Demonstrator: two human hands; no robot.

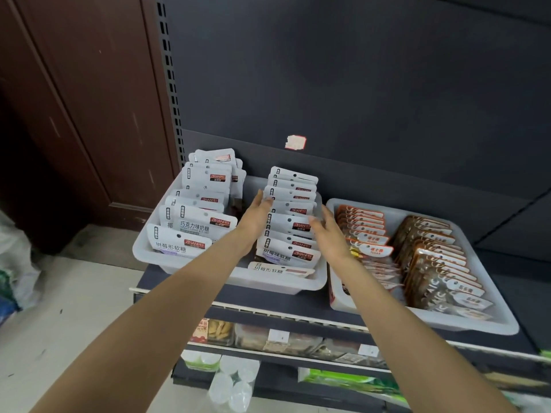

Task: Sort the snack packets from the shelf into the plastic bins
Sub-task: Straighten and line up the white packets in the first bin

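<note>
Fingers (258, 201) flank upright white snack packets (293, 225).

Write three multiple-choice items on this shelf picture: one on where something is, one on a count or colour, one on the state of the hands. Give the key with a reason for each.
1. Where does the right-hand row of white packets stand?
A. In the left bin
B. On the floor
C. In the right bin

2. How many plastic bins sit on the top shelf?
A. One
B. Two
C. Four

3. How are the two hands?
A. Both clench packets
B. One holds a bottle
C. Both open, fingers straight

Key:
1. A: the row stands inside the left bin, beside a second white row.
2. B: only the left bin and the right bin, which holds the brown packets, show there.
3. C: the left hand and the right hand flank the white row with fingers extended, gripping nothing.
</note>
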